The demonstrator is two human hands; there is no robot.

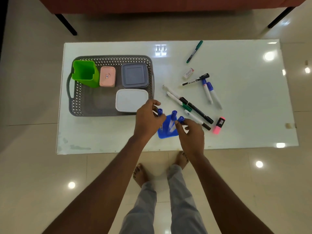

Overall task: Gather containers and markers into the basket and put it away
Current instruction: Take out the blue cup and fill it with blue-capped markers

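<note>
mid-gather: filling the blue cup [167,134] with markers at the near edge of the table [244,85], just right of the basket [111,57]. pinches one blue-capped marker [160,112] upright in the left hand [146,123], and a second marker [181,119] in the right hand [191,135]. probably has a third marker [173,115] standing in the cup already, though hard to tell. shows four containers [131,100] packed in the basket, loose markers [195,109] and a pink highlighter [219,125] scattered right. next calls for lowering both into the cup, letting go, then reaching right.

Head view (wide-angle) looks steeply down — onto the table [236,129].
</note>
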